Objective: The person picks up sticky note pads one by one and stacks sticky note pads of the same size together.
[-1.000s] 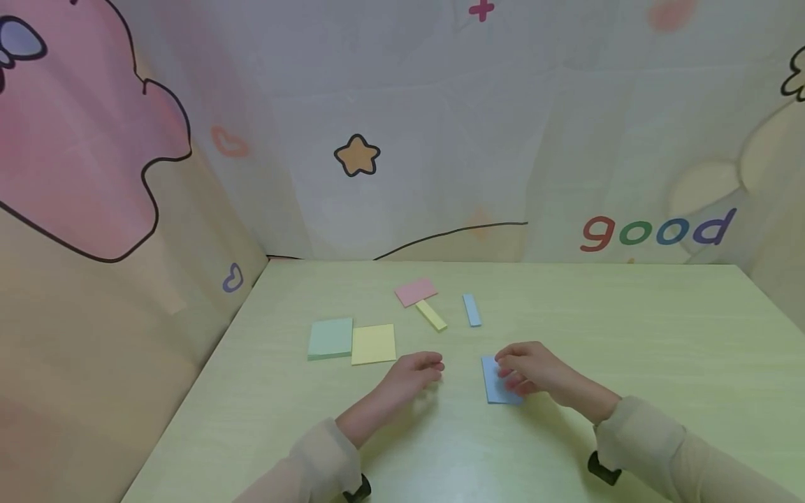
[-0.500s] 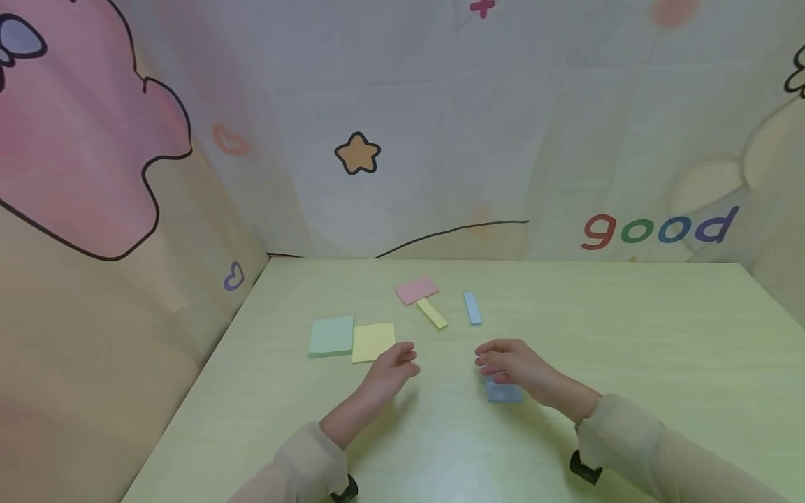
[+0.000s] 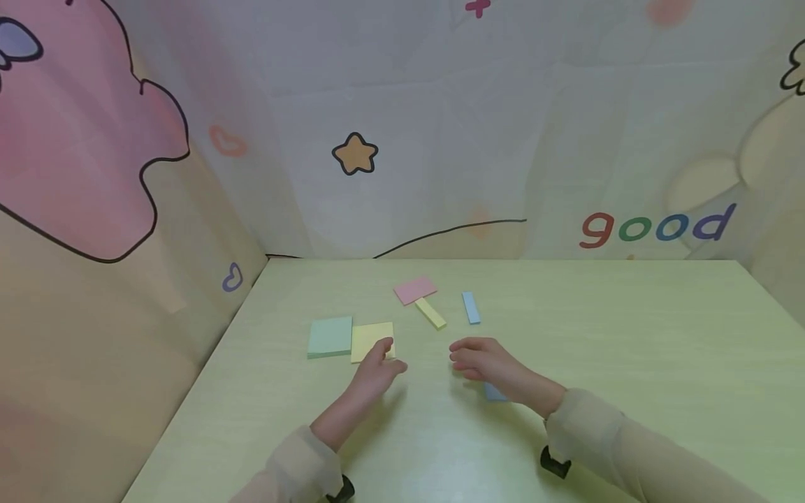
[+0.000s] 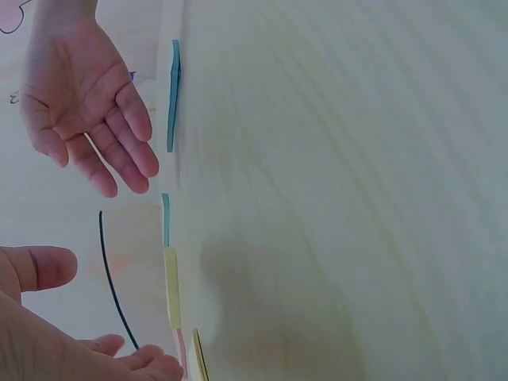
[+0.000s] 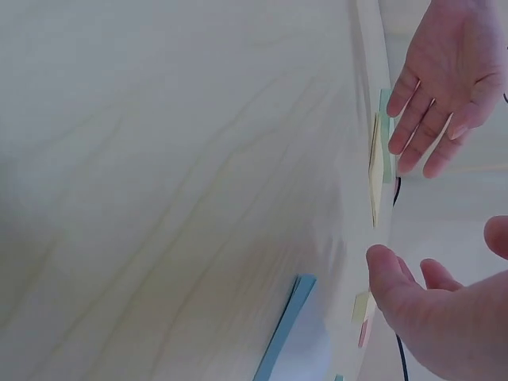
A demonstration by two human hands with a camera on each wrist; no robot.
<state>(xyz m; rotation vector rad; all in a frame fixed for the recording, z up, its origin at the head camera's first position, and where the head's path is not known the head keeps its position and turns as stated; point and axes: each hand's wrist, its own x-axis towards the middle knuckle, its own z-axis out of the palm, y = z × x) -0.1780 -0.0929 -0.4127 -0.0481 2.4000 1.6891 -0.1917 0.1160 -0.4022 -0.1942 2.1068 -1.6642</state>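
Note:
My left hand (image 3: 372, 376) is held above the table at the near right corner of a yellow sticky-note pad (image 3: 363, 341), fingers and thumb spread with nothing between them. A thicker green sticky-note pad (image 3: 330, 337) lies against the yellow one's left side. My right hand (image 3: 493, 367) hovers with relaxed fingers over a blue sticky-note pad (image 3: 495, 394), covering most of it in the head view. That blue pad (image 5: 287, 325) lies on the table below the hand in the right wrist view. The palms face each other across a gap, both bare.
Farther back on the table (image 3: 629, 335) lie a pink sticky-note pad (image 3: 415, 290), a narrow yellow note strip (image 3: 430, 314) near its corner, and a narrow blue note strip (image 3: 471, 307). A printed cloth (image 3: 440, 161) rises behind the table's back edge.
Both hands have moved left. The left hand has come over the yellow pad's corner and its thumb has spread. The right hand has slid across the blue pad, which stays in place.

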